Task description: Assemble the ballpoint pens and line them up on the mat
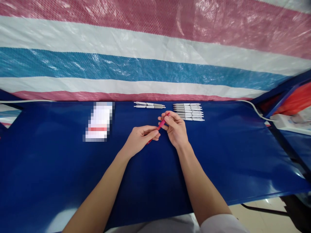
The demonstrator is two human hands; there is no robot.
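Observation:
Both my hands hold one red pen, which slants up to the right above the table. The fingers of my left hand are closed round its lower end. My right hand grips the upper part between thumb and fingers. Just beyond my right hand lies a stacked row of several white and grey pens. A smaller group of white and grey pens lies to the left of that row, near the table's back edge.
The blue table has a blurred white and red sheet or pack at its left. Behind it hangs a striped plastic sheet. A white cable runs to a white power strip on the right.

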